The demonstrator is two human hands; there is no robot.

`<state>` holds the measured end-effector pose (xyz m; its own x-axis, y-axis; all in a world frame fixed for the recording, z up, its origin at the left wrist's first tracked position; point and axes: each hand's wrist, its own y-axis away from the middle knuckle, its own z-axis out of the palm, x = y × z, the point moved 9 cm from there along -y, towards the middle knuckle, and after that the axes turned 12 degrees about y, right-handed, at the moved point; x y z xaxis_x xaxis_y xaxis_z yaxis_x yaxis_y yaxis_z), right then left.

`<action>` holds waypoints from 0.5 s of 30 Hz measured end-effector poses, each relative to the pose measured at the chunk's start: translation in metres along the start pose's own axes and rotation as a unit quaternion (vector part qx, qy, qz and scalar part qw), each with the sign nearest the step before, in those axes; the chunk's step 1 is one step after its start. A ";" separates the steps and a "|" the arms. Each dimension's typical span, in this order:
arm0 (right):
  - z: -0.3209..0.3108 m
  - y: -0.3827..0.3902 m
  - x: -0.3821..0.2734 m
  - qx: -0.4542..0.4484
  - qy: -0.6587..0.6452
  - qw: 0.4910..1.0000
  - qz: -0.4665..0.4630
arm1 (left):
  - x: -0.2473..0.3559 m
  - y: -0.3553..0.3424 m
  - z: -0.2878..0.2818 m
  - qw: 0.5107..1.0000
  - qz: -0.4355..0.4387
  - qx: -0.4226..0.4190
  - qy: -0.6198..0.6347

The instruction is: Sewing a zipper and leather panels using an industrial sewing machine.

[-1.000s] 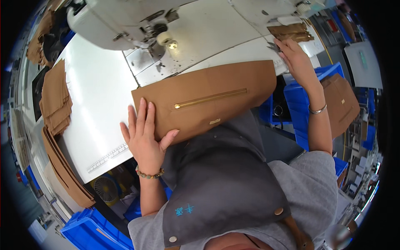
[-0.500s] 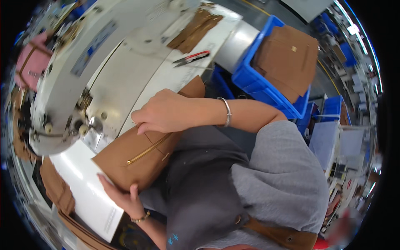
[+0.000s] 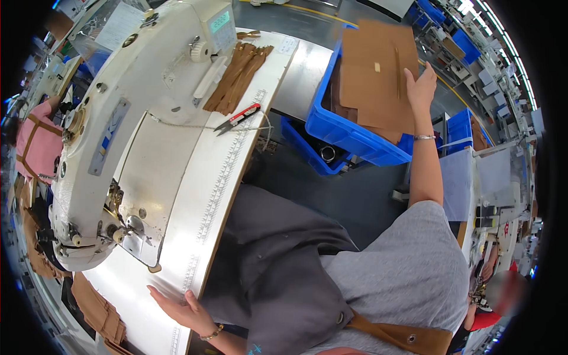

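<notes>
My right hand (image 3: 421, 92) reaches out over the blue bin at the upper right, thumb and fingers apart. It is at the right edge of a flat brown bag panel (image 3: 374, 94) that lies on top of the bin's brown stack. The panel has a small pale tab and a narrow dark slit; its upper edge is slightly blurred. My left hand (image 3: 184, 312), open with nothing in it, is at the front edge of the white sewing table (image 3: 204, 236). The sewing machine (image 3: 100, 130) stands to its upper left.
Red-handled thread snips (image 3: 238, 118) lie on the table beside a pile of brown zipper strips (image 3: 239, 77). Brown pieces (image 3: 97, 307) are stacked at the lower left. The blue bin (image 3: 331, 127) stands off the table's right end, above a second blue bin (image 3: 313, 151).
My right hand has swung from the machine side to the bin, and the zippered brown piece has left my lap and table edge. My left hand has let go of it.
</notes>
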<state>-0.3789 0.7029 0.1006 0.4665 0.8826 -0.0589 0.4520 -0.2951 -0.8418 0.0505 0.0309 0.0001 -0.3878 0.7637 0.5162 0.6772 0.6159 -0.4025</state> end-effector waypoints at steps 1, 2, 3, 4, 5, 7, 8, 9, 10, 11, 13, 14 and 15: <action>-0.003 0.007 -0.016 0.028 -0.023 0.998 -0.047 | -0.001 0.001 0.000 1.000 -0.004 -0.006 -0.005; 0.001 0.017 -0.045 -0.004 -0.104 0.988 -0.114 | -0.001 0.001 -0.002 1.000 -0.005 0.002 -0.008; -0.005 0.029 -0.080 -0.014 -0.188 0.963 -0.190 | 0.001 0.001 0.000 1.000 0.008 -0.009 -0.015; 0.006 0.043 -0.114 -0.133 -0.231 0.940 -0.215 | 0.004 0.001 0.001 0.999 0.021 -0.020 -0.022; 0.003 0.061 -0.156 -0.195 -0.293 0.896 -0.271 | 0.004 0.001 0.000 0.999 0.021 -0.018 -0.025; -0.019 0.088 -0.237 -0.179 -0.315 0.850 -0.383 | 0.004 0.001 0.001 0.999 0.016 -0.025 -0.027; -0.031 0.095 -0.273 -0.146 -0.330 0.828 -0.430 | 0.004 0.001 0.001 0.999 0.013 -0.022 -0.030; -0.037 0.103 -0.306 -0.133 -0.326 0.807 -0.474 | 0.004 0.001 0.000 1.000 0.007 -0.017 -0.023; -0.045 0.105 -0.331 -0.104 -0.356 0.794 -0.481 | 0.004 0.001 0.000 1.000 0.000 -0.015 -0.017; -0.050 0.106 -0.351 -0.086 -0.374 0.783 -0.490 | 0.004 0.001 -0.001 1.000 -0.005 -0.010 -0.020; -0.043 0.107 -0.386 -0.110 -0.319 0.789 -0.514 | 0.008 0.000 0.000 1.000 0.001 -0.015 -0.025; -0.037 0.111 -0.399 -0.133 -0.253 0.794 -0.536 | 0.008 0.000 -0.001 1.000 -0.005 -0.011 -0.027; -0.043 0.109 -0.404 -0.122 -0.268 0.787 -0.542 | 0.010 0.001 -0.001 1.000 -0.003 -0.013 -0.027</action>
<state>-0.4847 0.2985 0.0556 -0.6525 0.6720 0.3501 0.5256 0.7342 -0.4296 0.0479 0.0383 0.0059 -0.4244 0.7695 0.4772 0.6905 0.6160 -0.3792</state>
